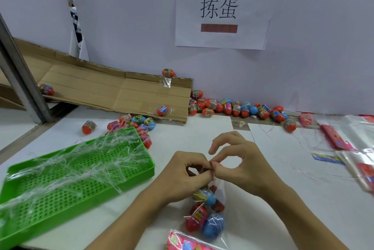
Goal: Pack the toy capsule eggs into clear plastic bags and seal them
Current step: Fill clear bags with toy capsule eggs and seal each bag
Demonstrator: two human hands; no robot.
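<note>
- The white table (212, 128) carried everything, and a pale wall (125, 17) closed off its far edge.
- A green perforated tray (66, 181) lay at the person's left, with tangled clear strips (85, 160) spread over its top.
- A flattened cardboard sheet (113, 91) sloped from the far left down onto the table; three eggs rested on or against it.
- A white paper sign (222, 8) with two dark characters hung taped to the wall.
- Clear plastic bags (356, 148) with red and pink header cards lay stacked at the right edge.
- A row of loose capsule eggs (236, 108), red, blue and pink, lay along the foot of the wall; a smaller cluster (137, 122) lay just beyond the tray's far corner, partly hidden by it.
- The left hand (186, 176) had its fingers curled, pinching the gathered neck of the filled bag (208, 215).
- The right hand (240, 160) pinched the same neck between thumb and forefinger, its other fingers lifted and spread.
- The filled bag hung below the two hands, near the table's front edge, holding several eggs, red and blue; the left wrist covered its upper part.
- A pink patterned card (188, 243) lay at the bottom edge, just under the bag.
</note>
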